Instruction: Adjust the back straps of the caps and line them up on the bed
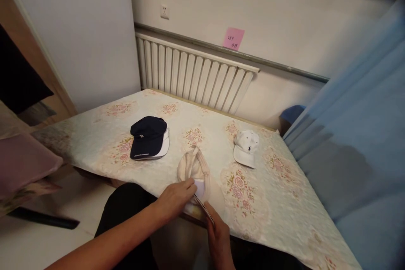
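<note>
A beige cap [194, 168] lies at the near edge of the floral-covered bed [278, 194], open side up. My left hand [175, 200] is closed on the cap's rear part, fingers pressed onto the fabric. Just below it, my right hand [218, 236] grips the cap's brim at the bed's edge. A navy cap [147, 135] rests on a white cap to the left. Another white cap [246, 147] lies to the right, apart from both hands.
A white radiator [193, 74] runs along the far wall under a pink sticky note [233, 39]. Blue curtain fabric [363, 135] hangs at the right. A pink cushion [25, 164] sits at the left, near a wooden door frame.
</note>
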Available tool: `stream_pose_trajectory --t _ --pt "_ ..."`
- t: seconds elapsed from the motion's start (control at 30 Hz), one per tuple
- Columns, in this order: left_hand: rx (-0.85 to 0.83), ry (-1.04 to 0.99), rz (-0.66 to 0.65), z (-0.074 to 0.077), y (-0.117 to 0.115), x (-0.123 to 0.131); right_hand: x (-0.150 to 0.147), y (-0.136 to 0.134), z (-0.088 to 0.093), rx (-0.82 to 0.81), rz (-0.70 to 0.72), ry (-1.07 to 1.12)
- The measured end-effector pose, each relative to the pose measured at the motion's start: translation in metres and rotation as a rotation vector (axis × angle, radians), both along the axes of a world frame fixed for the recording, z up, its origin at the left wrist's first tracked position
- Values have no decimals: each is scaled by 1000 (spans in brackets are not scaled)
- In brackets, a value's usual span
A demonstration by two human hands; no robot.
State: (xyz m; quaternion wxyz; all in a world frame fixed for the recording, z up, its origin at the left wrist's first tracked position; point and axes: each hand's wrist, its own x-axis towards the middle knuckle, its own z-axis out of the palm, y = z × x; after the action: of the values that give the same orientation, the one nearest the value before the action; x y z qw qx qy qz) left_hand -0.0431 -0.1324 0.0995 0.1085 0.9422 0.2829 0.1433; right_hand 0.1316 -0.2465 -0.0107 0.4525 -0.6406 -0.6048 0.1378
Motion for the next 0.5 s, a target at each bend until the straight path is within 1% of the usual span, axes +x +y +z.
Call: stream_pose_trajectory --t 0.07,0.13,0.17,0.2,0.23,0.27,0.3,0.33,0.37,0.4,0.43,0.5 --pt "-54 -246 87 -5 -15 -3 -4 2 -2 22 -42 2" --pt "-179 -475 243 -14 -31 -3 -7 4 -3 42 -81 -15" --pt "-289 -539 321 -19 -37 -3 -8 6 -3 62 -96 -35" --pt "-434 -575 395 -24 -43 -1 -8 7 -3 89 -102 -64" --pt "-622 -585 435 -28 -48 1 -9 8 -2 120 -97 -100" --pt "-827 -593 428 -30 -51 3 -10 10 -1 156 -83 -143" --pt "-1024 -622 391 -32 -54 7 -11 11 0 198 -62 -191" --pt "-1192 -667 324 -31 -56 10 -13 12 2 242 -38 -241" --pt "-1321 -720 262 -30 -57 14 -15 14 5 279 -18 -287" --pt "-1406 -784 216 -27 -58 18 -17 15 8 306 -3 -332" --pt "-1464 -848 198 -25 -58 23 -20 16 11 323 5 -372" --pt "-1540 -955 241 -21 -58 31 -24 19 18 342 26 -446"
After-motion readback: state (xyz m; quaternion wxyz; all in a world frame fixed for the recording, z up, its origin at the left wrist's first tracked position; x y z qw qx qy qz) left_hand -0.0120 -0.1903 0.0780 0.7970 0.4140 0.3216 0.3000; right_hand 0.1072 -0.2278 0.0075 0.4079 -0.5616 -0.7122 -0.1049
